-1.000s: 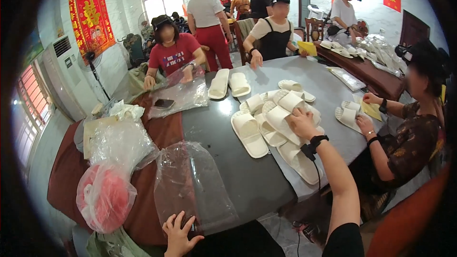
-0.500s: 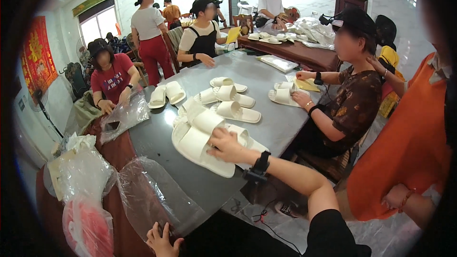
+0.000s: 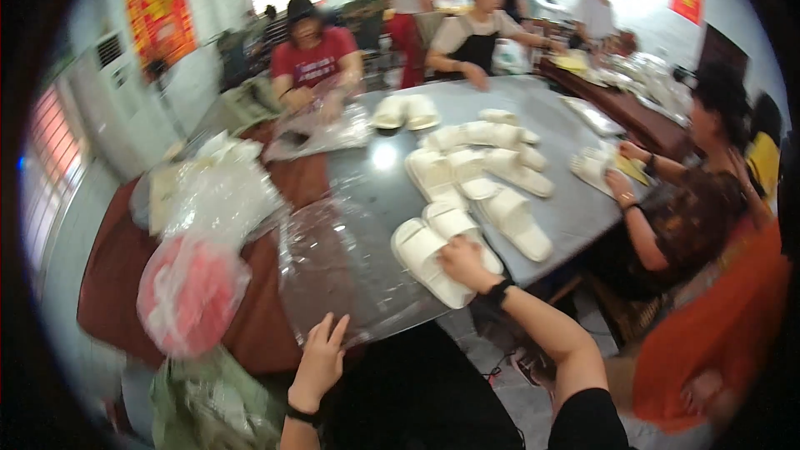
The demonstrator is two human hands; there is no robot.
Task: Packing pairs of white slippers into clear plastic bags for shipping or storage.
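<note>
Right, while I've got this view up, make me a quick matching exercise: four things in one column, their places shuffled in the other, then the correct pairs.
Things
1. Right hand
2. Left hand
3. Pink bundle
4. Yellow sheet

Places
A. By the hands of the seated person at the right
B. On the nearest pair of white slippers
C. To the left of the flat clear bag
D. At the near edge of the flat clear bag

Pairs
1-B, 2-D, 3-C, 4-A
</note>
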